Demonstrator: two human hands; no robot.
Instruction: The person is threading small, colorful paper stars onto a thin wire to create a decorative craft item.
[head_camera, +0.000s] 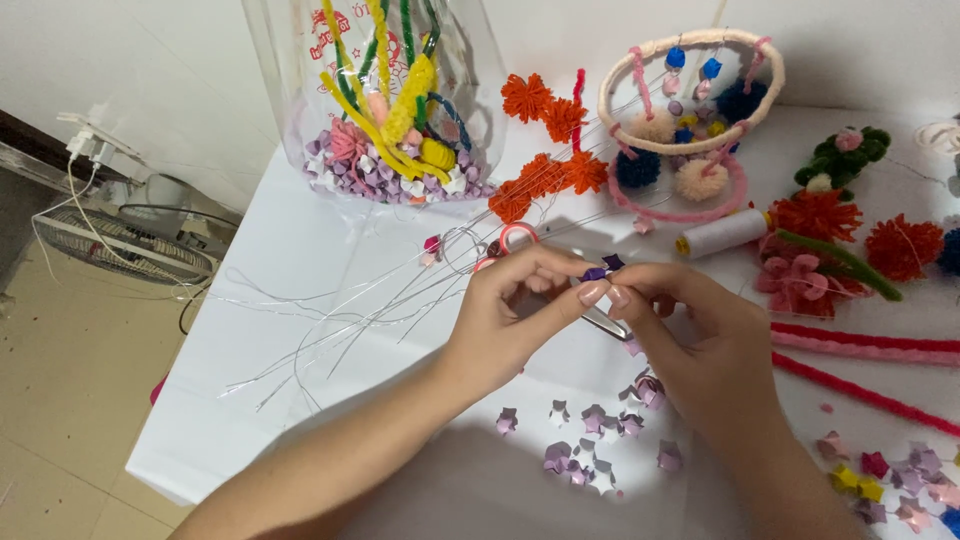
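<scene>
Purple paper star (597, 272) sits pinched between your left hand (520, 310) and right hand (700, 335) fingers, scissors (510, 240) lying at ten o'clock.

Up at the back of the white table (300, 250) stands a clear plastic bag (390, 100), stuffed with yellow and green pipe cleaners over a bed of lilac paper stars. Beside it, a string of orange pompoms (545, 140) trails down the tabletop. To the right hangs a hoop mobile (690, 95), wrapped in cream and pink, with blue and cream pompoms dangling inside. A white thread spool (722, 234) lies on its side just below. Far right, a pink pipe-cleaner flower (795, 280) sits near red pompoms (900, 245). Off the table's left edge, a fan (120, 245) lies on the floor.
</scene>
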